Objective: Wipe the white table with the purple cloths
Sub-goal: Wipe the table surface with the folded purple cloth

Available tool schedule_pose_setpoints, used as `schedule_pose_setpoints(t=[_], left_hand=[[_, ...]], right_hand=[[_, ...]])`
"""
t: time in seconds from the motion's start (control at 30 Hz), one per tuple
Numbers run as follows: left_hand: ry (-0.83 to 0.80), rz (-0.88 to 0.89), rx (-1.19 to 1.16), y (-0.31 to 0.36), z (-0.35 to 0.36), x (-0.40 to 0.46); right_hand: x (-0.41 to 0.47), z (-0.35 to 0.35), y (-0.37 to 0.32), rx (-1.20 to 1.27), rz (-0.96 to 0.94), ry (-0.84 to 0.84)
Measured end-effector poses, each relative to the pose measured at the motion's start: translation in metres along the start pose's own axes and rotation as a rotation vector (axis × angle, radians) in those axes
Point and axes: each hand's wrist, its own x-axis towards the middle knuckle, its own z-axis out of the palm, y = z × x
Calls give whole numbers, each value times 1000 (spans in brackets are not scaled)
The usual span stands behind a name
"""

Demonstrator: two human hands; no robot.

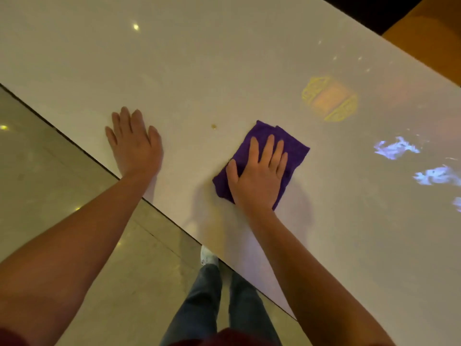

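The left hand (134, 143) lies flat and empty on the white table (199, 58) near its edge. A small brownish spot (213, 126) sits unwiped, at about eleven o'clock from the purple cloth (262, 158), which the right hand (259, 176) presses with spread fingers. Wiping seems underway, and the far surface looks unreached.

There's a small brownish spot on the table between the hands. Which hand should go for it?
Right. The right hand already presses the purple cloth flat beside the spot; the left hand lies bare on the table.
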Motion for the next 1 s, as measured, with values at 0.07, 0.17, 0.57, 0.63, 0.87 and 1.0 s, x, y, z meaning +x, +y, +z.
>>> schedule_pose_setpoints(t=[0.07,0.17,0.57,0.63,0.87,1.0], left_hand=[[6,-4,2,0,1,0],[12,-6,3,1,-1,1],[14,-21,-12,0,0,3],[8,-28,-17,-1,-2,4],[23,15,-279,-4,-20,4],[40,165,-274,-32,-28,56]], right_hand=[[32,3,-23,-5,8,21],[73,8,-49,1,-20,-46],[-53,6,20,39,-109,-72],[-61,11,9,35,-83,-79],[28,24,-87,46,-150,-82],[105,32,-146,29,-116,-12]])
